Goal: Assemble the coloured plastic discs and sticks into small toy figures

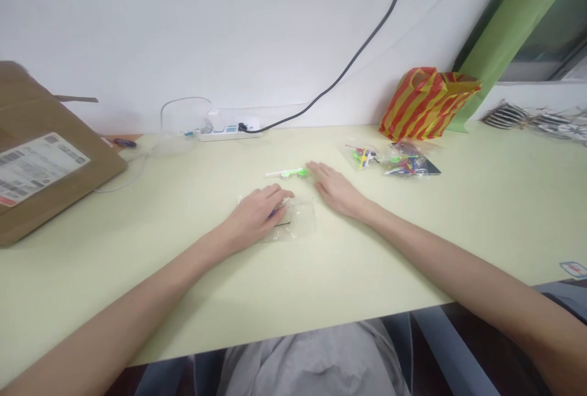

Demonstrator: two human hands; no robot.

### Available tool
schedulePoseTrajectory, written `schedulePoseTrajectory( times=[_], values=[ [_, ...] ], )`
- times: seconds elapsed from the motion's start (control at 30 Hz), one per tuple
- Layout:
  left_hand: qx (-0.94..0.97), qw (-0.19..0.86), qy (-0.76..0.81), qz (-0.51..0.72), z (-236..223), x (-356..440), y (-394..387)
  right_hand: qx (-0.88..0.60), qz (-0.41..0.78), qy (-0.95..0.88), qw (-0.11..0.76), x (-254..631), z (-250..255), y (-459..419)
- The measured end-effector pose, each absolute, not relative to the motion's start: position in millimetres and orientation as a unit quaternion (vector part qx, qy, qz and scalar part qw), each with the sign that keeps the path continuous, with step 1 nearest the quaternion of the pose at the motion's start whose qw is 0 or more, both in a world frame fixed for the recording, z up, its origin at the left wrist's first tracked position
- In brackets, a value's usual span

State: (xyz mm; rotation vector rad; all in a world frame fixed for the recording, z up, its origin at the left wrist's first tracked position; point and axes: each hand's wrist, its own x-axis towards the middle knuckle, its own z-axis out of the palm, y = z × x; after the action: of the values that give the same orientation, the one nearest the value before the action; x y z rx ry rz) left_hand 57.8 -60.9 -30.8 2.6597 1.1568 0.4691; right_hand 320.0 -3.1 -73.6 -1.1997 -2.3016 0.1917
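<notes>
My left hand (257, 216) lies over a clear plastic bag (300, 219) on the table, its fingers curled round the near part of it. Something small and dark purple shows between thumb and index finger, along with a thin black stick; the rest of the contents is hidden under the hand. My right hand (337, 189) rests palm down, fingers stretched out and holding nothing. Just beside its fingertips lies a small green and white plastic piece with a long white stick (288, 173); whether the fingertips touch it I cannot tell.
Small bags of colourful plastic parts (362, 156) (406, 161) lie to the right, before a red and yellow striped bag (426, 102). A cardboard box (50, 157) stands left. Against the wall sits a power strip (229, 132) with a black cable (339, 78).
</notes>
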Motion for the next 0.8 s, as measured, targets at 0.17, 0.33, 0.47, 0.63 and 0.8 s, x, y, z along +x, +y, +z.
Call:
schedulePoseTrajectory(
  times=[0.17, 0.33, 0.47, 0.63, 0.8],
  values=[
    [0.896, 0.1, 0.397, 0.172, -30, 57, -60, -0.424, 0.107, -0.85, 0.295, 325, -77, 4],
    [0.884, 0.094, 0.412, 0.198, -31, 56, -57, -0.436, 0.125, -0.826, 0.336, 326, -69, 3],
    [0.881, 0.096, 0.414, 0.209, -32, 55, -55, -0.434, 0.081, -0.839, 0.318, 316, -62, -6],
    [0.889, 0.108, 0.401, 0.195, -31, 55, -55, -0.474, -0.006, -0.843, 0.253, 310, -63, -13],
    [0.892, 0.101, 0.396, 0.194, -31, 53, -54, -0.469, 0.034, -0.846, 0.253, 315, -68, -7]
  ],
)
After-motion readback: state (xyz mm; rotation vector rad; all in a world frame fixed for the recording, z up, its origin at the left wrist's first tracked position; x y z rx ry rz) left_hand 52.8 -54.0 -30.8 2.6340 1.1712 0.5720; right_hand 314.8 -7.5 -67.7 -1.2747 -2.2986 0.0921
